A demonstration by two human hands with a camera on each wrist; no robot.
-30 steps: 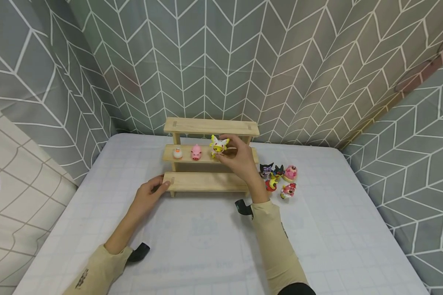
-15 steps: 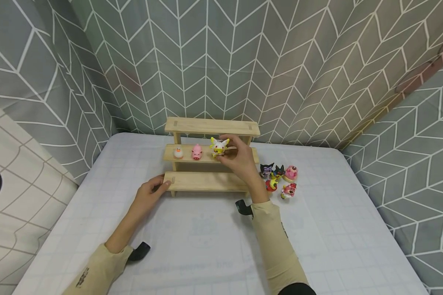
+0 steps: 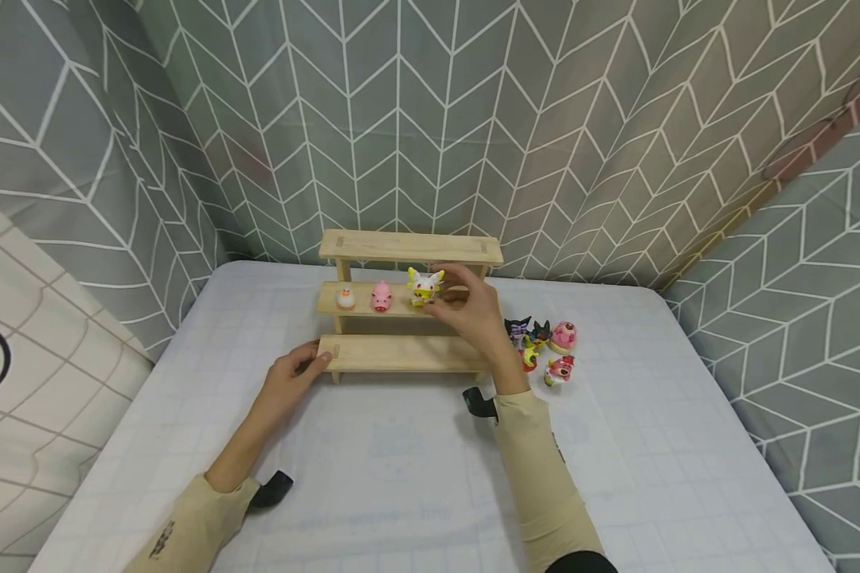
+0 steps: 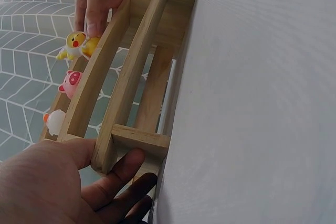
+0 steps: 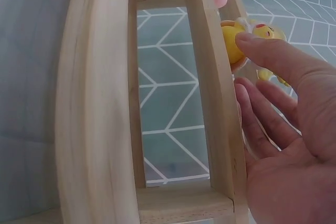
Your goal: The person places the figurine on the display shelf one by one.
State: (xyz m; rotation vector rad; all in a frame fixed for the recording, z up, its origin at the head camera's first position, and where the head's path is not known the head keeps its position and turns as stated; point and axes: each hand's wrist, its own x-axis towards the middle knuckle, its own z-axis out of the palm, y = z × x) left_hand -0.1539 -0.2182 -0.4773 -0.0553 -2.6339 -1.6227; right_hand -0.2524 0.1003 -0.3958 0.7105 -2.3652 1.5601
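My left hand (image 3: 291, 378) holds the left end of the lowest step of a three-tier wooden display stand (image 3: 401, 353), thumb on top and fingers below. On the middle step stands a yellow toy figure in a white, eared hood (image 3: 423, 288). My right hand (image 3: 473, 309) is at its right side, thumb and index finger spread around that side; in the right wrist view the thumb (image 5: 262, 45) lies against its yellow body. Left of it on the same step are a pink pig figure (image 3: 381, 297) and a white duck figure (image 3: 345, 298) with an orange bill.
Right of the stand, several toy figures cluster on the white-covered table (image 3: 387, 469): a purple-and-black one (image 3: 517, 329), a black-eared one (image 3: 541, 333), a pink one (image 3: 564, 337), a red-and-yellow one (image 3: 529, 358) and a red-and-white one (image 3: 560, 370). A patterned curtain (image 3: 416, 119) hangs behind.
My right hand has shifted slightly right and its fingers have loosened from the hooded figure, which has settled a little lower on the middle step. The left hand keeps its place.
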